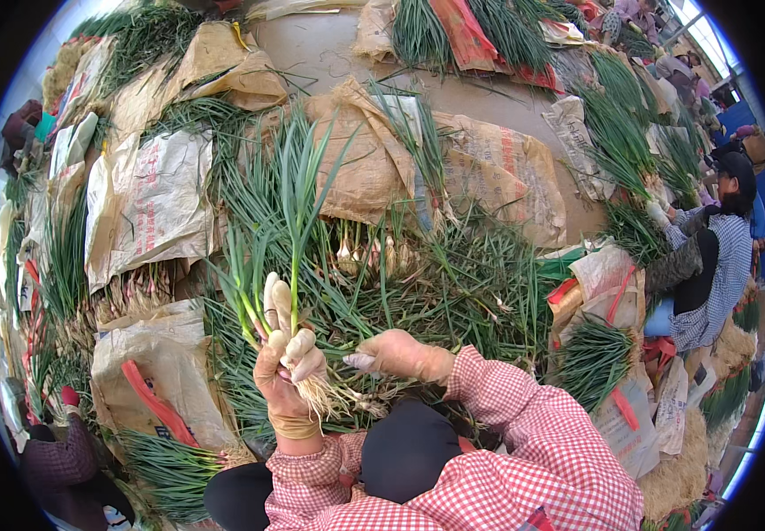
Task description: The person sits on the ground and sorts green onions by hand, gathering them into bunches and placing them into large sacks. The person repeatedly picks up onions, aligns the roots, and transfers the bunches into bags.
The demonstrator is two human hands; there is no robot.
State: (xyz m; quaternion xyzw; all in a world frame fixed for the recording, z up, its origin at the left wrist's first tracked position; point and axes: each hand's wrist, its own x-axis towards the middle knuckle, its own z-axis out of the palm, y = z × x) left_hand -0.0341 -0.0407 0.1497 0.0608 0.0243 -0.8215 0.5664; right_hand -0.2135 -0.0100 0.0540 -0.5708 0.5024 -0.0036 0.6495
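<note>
In front of my chest, my left hand [291, 365], in a tan glove with pale finger coverings, is closed around a few young garlic plants [294, 285]. Their green leaves point up and away, and pale stringy roots [319, 397] hang below the fingers. My right hand [399, 356], gloved alike, is curled with its fingertips together just right of the roots, and nothing shows in it. Beneath both hands spreads a heap of loose green leaves and stalks [422, 292]. More garlic plants with white bulbs [356, 251] lie beyond, partly under a brown woven sack [362, 166].
A white printed sack [150, 199] covers garlic at the left. Nearer, a bundle [170, 471] lies by a sack with a red strip [156, 401]. Another bundle [598, 355] lies at right, near a seated person in a checked top [721, 265]. Another person [67, 458] sits lower left.
</note>
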